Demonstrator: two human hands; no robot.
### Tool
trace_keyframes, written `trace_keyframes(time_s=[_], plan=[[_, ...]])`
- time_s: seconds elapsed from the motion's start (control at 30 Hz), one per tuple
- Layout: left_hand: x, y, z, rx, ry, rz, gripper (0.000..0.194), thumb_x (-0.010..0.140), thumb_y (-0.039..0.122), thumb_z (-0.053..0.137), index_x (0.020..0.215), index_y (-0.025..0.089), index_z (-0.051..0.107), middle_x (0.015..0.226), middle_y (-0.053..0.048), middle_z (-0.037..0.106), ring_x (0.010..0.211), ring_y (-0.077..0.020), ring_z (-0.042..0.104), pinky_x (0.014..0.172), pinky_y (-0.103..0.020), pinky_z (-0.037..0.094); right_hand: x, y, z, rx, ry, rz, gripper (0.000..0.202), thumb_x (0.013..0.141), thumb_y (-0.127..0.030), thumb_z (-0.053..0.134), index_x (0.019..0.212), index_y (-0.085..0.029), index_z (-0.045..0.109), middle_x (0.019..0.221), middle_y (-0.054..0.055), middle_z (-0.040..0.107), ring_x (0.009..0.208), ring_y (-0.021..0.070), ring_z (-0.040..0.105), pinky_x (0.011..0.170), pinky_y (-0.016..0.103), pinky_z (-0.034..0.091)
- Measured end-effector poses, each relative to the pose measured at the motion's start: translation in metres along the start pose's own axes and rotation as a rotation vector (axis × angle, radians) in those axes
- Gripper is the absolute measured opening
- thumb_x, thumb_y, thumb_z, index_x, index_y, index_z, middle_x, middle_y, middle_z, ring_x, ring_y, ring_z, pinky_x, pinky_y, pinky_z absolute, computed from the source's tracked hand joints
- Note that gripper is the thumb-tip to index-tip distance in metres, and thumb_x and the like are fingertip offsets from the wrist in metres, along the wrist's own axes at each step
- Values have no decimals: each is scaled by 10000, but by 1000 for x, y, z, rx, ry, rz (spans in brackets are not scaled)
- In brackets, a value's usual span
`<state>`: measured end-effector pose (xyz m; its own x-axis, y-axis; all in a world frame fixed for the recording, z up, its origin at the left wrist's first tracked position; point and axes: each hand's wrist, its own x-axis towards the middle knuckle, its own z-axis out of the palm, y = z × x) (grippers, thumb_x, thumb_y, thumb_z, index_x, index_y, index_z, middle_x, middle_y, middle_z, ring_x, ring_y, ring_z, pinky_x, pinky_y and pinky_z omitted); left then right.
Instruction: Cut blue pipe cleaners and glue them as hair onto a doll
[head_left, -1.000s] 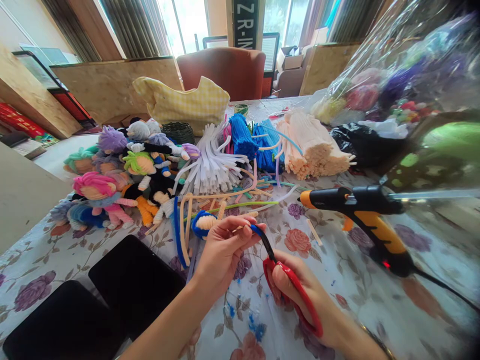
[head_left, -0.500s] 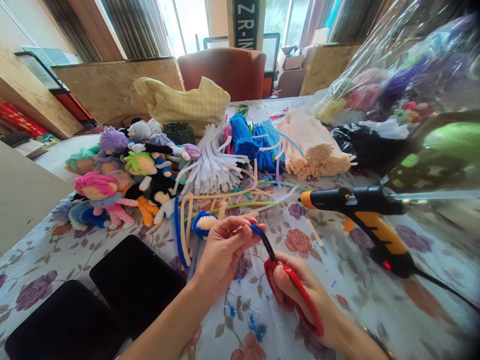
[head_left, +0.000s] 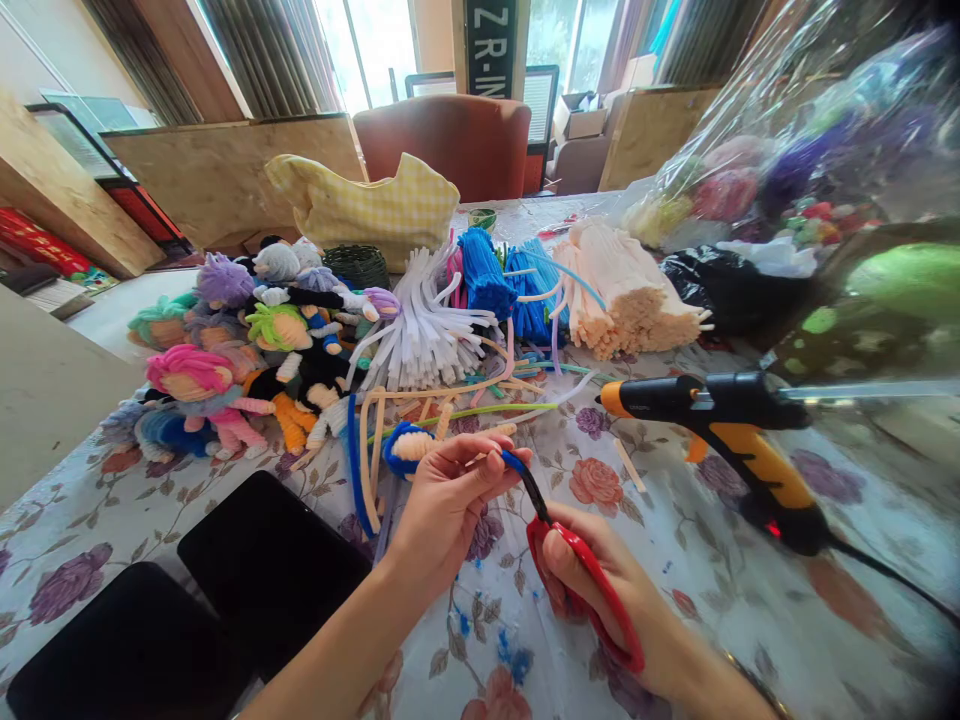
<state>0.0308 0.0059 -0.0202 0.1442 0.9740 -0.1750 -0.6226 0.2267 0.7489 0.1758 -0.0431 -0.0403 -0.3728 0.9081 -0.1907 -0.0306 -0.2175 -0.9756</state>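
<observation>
My left hand [head_left: 457,490] pinches a short piece of blue pipe cleaner [head_left: 514,460] between thumb and fingertips. Red-handled scissors [head_left: 596,585] are gripped in my right hand [head_left: 619,580], their dark blades pointing up and left, against the blue piece. How far the blades are apart I cannot tell. Just behind my left hand lies a small doll head [head_left: 409,447], beige with a blue surround; my fingers hide part of what lies beside it. Blue fluff clippings [head_left: 514,655] are scattered on the cloth below the scissors.
A glue gun [head_left: 750,450] with a lit red light stands at right, its cord trailing off. Bundles of white [head_left: 439,325] and peach pipe cleaners [head_left: 637,295] lie behind. Several small dolls [head_left: 225,370] are heaped at left. Two dark-screened devices [head_left: 274,570] rest at front left.
Hardly anything differs. Both hands keep their holds on the blue piece and the scissors; the whole view has shifted by a very small amount.
</observation>
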Motion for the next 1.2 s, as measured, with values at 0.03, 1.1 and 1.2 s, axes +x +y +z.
trace_keyframes(time_s=[0.03, 1.1, 1.2], plan=[[0, 0, 0, 3, 4, -2, 183, 560, 217, 886, 621, 143, 729, 787, 6, 713, 733, -139, 728, 712, -192, 590, 0, 0, 0, -3, 3, 8, 579, 773, -769, 507, 670, -207, 414, 553, -62, 382, 487, 90, 352, 461, 234, 264], [-1, 4, 0, 23, -45, 159, 111, 657, 231, 834, 679, 172, 743, 755, 1, 732, 779, -140, 726, 758, -208, 579, 0, -4, 0, -52, -50, -41, 556, 788, -730, 536, 672, -211, 370, 632, -58, 307, 568, 104, 303, 502, 249, 244], [-2, 3, 0, 21, -51, 153, 111, 646, 220, 840, 673, 174, 743, 761, 6, 726, 749, -144, 727, 745, -227, 589, 0, -4, 0, -94, -18, -55, 554, 795, -736, 514, 676, -215, 367, 631, -55, 310, 569, 108, 309, 498, 251, 248]])
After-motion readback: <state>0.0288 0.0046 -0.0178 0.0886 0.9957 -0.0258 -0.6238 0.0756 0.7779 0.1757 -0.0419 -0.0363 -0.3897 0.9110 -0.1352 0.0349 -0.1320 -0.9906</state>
